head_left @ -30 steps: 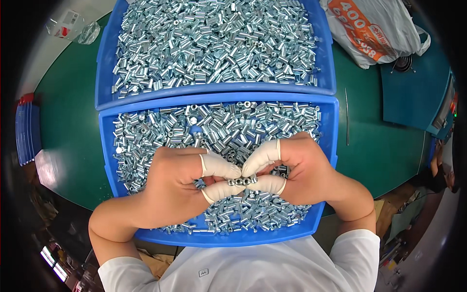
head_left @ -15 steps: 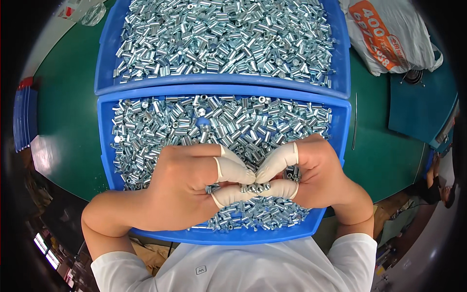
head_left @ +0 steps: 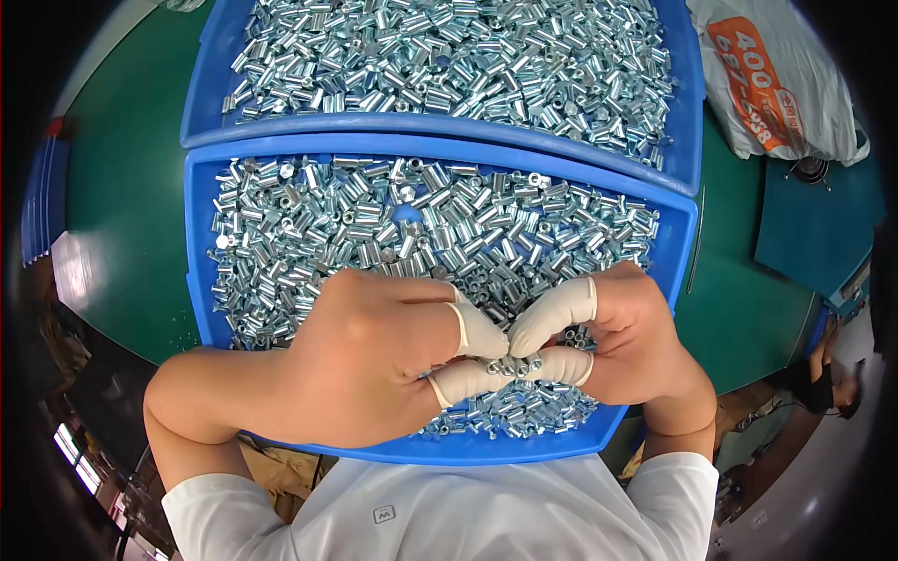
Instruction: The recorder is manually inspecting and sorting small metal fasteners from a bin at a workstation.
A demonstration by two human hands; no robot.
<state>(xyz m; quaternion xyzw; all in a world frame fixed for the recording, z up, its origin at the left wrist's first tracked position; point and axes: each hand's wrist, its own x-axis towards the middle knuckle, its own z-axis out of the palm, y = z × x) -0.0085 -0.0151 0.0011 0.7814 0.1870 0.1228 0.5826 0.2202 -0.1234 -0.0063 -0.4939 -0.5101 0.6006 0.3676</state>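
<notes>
Head view: the left hand [head_left: 360, 360] and right hand [head_left: 627, 337] meet fingertip to fingertip over the near tray [head_left: 201, 243], pinched narrow on a short row of small metal sleeves [head_left: 513, 366], apparently lined up so they can be checked together; four fingers wear white rubber caps. Two blue trays are present, the far tray [head_left: 210, 103] butted behind, each heaped with sleeves too many to count, on a green surface [head_left: 122, 206] with one printed bag [head_left: 776, 84] beside.
</notes>
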